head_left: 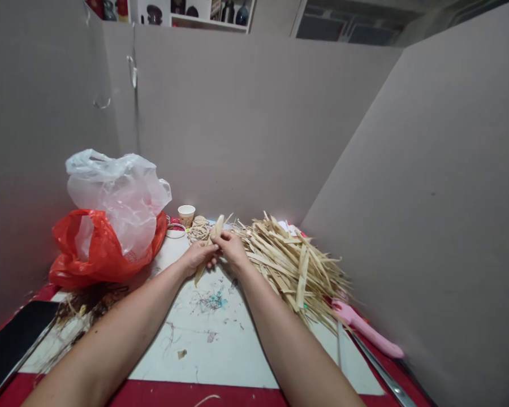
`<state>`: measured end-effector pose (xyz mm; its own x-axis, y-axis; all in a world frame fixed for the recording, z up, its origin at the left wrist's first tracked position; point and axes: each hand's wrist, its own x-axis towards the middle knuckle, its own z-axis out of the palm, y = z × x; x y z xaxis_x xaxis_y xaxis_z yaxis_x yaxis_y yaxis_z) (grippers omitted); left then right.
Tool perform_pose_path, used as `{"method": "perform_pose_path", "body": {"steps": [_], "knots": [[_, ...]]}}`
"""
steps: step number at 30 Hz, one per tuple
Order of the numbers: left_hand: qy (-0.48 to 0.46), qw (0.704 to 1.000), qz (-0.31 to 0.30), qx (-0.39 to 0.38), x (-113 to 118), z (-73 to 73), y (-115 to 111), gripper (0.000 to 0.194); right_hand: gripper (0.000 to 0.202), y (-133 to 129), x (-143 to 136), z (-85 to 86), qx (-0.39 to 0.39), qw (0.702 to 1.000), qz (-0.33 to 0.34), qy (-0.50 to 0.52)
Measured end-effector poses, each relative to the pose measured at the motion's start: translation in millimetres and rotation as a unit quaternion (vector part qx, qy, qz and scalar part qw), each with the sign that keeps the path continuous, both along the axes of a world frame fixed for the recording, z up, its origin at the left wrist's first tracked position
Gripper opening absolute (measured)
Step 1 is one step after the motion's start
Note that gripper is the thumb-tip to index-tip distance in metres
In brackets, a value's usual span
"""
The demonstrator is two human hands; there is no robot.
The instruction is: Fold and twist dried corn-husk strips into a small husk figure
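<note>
Near the middle of the table, my left hand [198, 256] closes round a pale, dried leaf strip [218, 225], whose lower end sticks out below the fingers. Against it, my right hand [231, 247] pinches the same strip just above, so the two hands touch. The strip's broad upper end points up and away from me. To the right of my hands lies a large heap of similar dried strips [280, 257]. Behind my left hand sits a bundle of thin braided cord [198, 230], partly hidden.
At the left stands a red plastic bag [97, 249] with a white plastic bag [119, 192] on top. A paper cup [186, 215] is at the back. A dark tablet [14, 333] lies left. A pink-handled tool [371, 330] and a metal ruler [384, 367] lie right. Grey partitions [254, 124] surround the table.
</note>
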<state>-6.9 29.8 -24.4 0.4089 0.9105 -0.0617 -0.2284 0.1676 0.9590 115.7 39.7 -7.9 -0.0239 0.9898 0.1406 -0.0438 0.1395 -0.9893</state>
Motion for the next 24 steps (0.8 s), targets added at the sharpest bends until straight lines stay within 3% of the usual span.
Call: {"method": "perform_pose_path", "body": {"steps": [8,15,19,24], "knots": [[-0.035,0.995,0.085,-0.029,-3.5,15.2,0.8,0.014,0.033,-3.2,17.0,7.4,-0.051,0.985,0.030,0.160],[-0.024,0.998,0.034,-0.047,-4.3,18.7,0.9,0.013,0.025,2.6,16.9,7.0,-0.082,0.967,0.011,0.241],[-0.013,0.997,0.052,-0.053,-2.6,19.1,0.7,0.013,0.015,4.5,19.2,9.4,-0.052,0.962,-0.048,0.263],[-0.030,0.990,0.133,-0.032,-3.5,20.7,2.8,0.014,0.017,5.5,18.8,20.2,-0.003,0.939,-0.173,0.297]]}}
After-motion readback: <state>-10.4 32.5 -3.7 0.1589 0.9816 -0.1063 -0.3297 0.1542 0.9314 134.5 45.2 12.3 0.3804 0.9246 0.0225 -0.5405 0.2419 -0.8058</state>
